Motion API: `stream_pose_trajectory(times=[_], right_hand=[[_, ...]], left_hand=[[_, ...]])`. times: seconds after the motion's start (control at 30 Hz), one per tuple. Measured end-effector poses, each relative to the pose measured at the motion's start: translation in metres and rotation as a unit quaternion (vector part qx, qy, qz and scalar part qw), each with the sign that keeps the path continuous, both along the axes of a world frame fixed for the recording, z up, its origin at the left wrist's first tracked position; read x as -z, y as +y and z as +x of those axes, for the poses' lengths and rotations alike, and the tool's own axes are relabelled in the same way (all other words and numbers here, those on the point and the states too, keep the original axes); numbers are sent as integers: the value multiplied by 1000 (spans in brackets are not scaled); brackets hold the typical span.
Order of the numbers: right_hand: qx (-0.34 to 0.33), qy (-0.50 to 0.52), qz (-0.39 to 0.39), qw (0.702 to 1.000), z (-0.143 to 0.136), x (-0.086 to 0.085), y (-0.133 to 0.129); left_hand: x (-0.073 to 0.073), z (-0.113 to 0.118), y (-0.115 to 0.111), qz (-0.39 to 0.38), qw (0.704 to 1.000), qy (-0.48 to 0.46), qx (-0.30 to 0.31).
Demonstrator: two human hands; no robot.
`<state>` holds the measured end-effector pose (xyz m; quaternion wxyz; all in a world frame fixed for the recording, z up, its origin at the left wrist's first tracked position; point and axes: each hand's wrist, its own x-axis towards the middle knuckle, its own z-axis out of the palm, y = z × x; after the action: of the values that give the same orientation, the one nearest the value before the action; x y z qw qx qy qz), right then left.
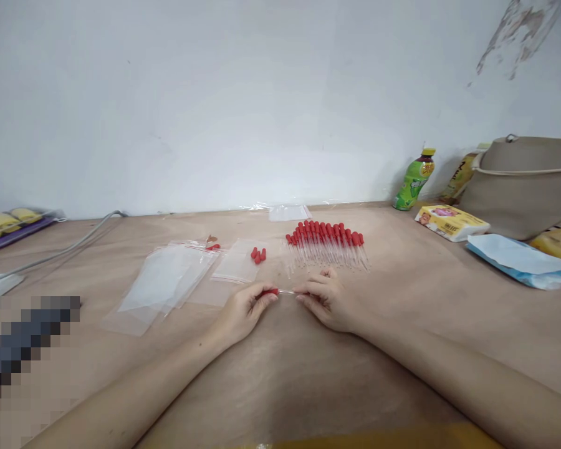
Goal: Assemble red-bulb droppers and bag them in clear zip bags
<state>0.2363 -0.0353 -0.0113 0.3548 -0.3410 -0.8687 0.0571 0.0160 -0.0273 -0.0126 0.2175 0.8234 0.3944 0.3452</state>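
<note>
My left hand [250, 312] pinches a red rubber bulb [273, 291] between thumb and fingers. A thin clear dropper tube [287, 292] runs from the bulb to my right hand [325, 300], whose fingertips are closed on its other end. Whether the tube sits inside the bulb is hidden by my fingers. Just beyond my right hand lies a row of droppers [325, 240], their red bulbs pointing to the wall and their clear tubes toward me. Several loose red bulbs [258, 255] rest on a clear plastic bag [234, 265] beyond my left hand.
Clear zip bags [168, 280] are stacked at left, near a grey cable [84, 240]. Another small bag [288, 213] lies by the wall. At right stand a green bottle [414, 181], a yellow tissue pack [451, 222], a blue-white packet [518, 260] and a beige handbag [523, 187].
</note>
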Motion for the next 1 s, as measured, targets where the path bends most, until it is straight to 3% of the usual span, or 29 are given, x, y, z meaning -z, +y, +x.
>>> stream_pose_trajectory(times=[0.23, 0.53, 1.0], right_hand=[[-8, -52, -6, 999, 6, -5, 5], [31, -79, 76, 993, 2, 1, 4], [23, -107, -13, 994, -11, 1, -2]], left_hand=[[-7, 0, -5, 20, 998, 46, 33], [-3, 0, -3, 31, 997, 73, 23], [1, 0, -2, 65, 990, 105, 67]])
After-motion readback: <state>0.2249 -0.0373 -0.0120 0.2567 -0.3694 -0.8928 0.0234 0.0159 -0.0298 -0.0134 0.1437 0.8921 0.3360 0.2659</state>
